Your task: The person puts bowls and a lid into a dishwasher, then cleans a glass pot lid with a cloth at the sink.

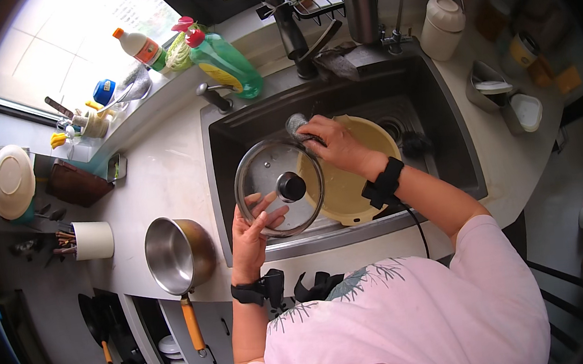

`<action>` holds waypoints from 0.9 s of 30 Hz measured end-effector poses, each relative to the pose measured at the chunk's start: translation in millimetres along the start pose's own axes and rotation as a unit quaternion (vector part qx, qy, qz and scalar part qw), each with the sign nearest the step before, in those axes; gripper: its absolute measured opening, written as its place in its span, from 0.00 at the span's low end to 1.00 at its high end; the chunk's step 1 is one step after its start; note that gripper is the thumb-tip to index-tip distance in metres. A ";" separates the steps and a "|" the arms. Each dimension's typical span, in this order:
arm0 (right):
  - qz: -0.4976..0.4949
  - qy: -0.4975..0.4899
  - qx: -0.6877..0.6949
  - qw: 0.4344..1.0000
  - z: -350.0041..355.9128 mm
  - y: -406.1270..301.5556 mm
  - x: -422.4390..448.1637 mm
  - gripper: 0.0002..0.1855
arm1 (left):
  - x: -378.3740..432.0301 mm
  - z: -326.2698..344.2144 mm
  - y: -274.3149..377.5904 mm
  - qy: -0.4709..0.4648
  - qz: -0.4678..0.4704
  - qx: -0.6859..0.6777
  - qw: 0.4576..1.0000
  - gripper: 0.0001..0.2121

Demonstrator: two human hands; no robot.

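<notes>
Over the left part of the dark sink (450,166), my left hand (254,225) grips a round glass pot lid (269,173) by its lower left rim. The lid has a metal rim and a black knob. My right hand (338,143) holds a grey scrubbing cloth (296,123) at the lid's upper right edge. Beneath the right hand a yellowish plastic basin (361,191) sits in the sink. A stainless steel saucepan (170,257) with a wooden handle stands on the counter to the left of the sink.
Behind the sink are the dark faucet (290,34), a soap dispenser (216,97) and a green detergent bottle (225,64). A white utensil holder (94,239) stands at the left. A beige lidded container (442,28) and metal containers (485,89) stand at the right.
</notes>
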State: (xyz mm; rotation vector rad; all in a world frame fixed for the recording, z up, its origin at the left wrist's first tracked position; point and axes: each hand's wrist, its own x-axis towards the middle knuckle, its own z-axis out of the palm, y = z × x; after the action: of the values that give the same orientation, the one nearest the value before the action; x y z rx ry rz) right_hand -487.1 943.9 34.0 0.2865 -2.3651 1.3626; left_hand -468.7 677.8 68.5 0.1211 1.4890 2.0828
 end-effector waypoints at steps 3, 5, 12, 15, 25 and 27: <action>-0.023 -0.032 -0.073 0.997 7.7 -13.7 -4.3 0.12 | 2.9 7.5 -1.9 -0.005 0.002 0.040 0.999 0.17; 0.005 -0.014 -0.100 0.995 18.2 -8.5 -6.1 0.12 | 4.5 16.5 -1.3 -0.011 0.003 0.057 0.998 0.17; -0.110 0.009 -0.095 0.989 30.0 -42.3 10.8 0.13 | 5.2 17.7 2.5 -0.018 0.004 0.101 0.995 0.16; -0.178 -0.042 -0.141 0.973 41.2 -59.1 4.9 0.13 | 5.2 19.3 0.3 -0.015 -0.008 0.066 0.998 0.16; -0.136 0.021 -0.114 0.984 32.1 -17.3 16.5 0.12 | -0.4 17.4 0.2 -0.001 -0.004 0.056 0.998 0.17; -0.101 0.028 -0.100 0.989 32.8 -7.4 11.1 0.12 | 0.6 17.4 0.5 -0.001 0.003 0.066 0.998 0.17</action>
State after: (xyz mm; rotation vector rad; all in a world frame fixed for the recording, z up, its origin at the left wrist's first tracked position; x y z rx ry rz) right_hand -502.1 912.1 29.9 0.4125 -2.3313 1.0195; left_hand -462.7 692.6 75.4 0.1771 1.6268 1.9869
